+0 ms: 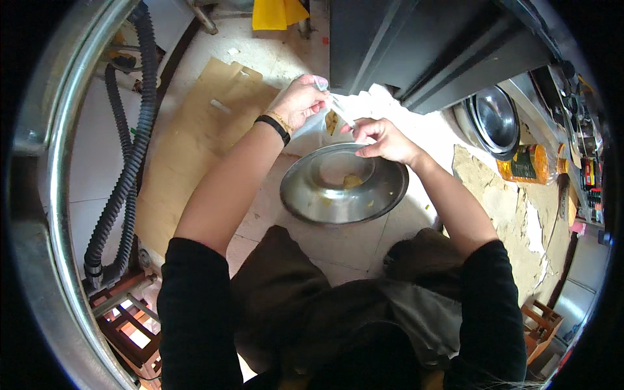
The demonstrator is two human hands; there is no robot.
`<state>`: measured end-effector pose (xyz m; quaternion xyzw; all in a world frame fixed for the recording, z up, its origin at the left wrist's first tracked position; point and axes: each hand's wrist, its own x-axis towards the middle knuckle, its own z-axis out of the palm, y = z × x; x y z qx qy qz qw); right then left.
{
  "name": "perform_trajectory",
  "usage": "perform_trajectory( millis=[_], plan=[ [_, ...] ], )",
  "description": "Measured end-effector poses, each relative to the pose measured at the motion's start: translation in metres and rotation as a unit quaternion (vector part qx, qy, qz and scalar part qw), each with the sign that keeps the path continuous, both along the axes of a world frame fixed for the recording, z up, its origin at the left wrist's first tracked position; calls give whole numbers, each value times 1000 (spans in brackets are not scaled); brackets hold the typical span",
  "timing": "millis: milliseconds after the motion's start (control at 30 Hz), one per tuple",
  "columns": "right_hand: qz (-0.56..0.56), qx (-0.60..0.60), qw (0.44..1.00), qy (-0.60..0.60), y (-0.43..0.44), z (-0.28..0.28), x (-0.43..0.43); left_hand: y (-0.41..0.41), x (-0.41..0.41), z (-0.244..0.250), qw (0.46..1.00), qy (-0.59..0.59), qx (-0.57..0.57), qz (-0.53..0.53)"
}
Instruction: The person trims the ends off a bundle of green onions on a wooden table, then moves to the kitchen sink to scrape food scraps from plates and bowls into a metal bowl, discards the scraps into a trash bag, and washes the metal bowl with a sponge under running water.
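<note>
A clear plastic bag point(317, 124) hangs between my hands, with pale yellowish pieces visible in it. My left hand point(303, 100) grips the gathered upper part of the bag. With thumb and fingers, my right hand point(382, 139) pinches the bag's other side, just over the far right rim of a wide steel bowl point(336, 202). The bowl stands on the floor between my knees. One yellowish lump point(352, 181) and a few small scraps lie in it. What is inside the bag is partly hidden by glare and folds.
Flattened cardboard point(195, 131) covers the floor at left, beside black corrugated hoses point(144, 112). A dark cabinet point(419, 44) stands ahead. At right are stacked steel bowls point(495, 119), a bottle of orange liquid point(526, 164), torn cardboard point(492, 195) and a crate point(541, 324).
</note>
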<state>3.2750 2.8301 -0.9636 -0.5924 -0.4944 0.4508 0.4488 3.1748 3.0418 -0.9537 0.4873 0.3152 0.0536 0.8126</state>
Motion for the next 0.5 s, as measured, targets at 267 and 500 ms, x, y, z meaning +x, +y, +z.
perform_trajectory(
  millis=[267,500],
  plan=[
    [-133,-18,980,146,-41,-2,18,195,-11,-28,944,-156,282,-74],
    [-324,-84,932,137,-138,14,32,138,55,131,978,1,25,205]
  ],
)
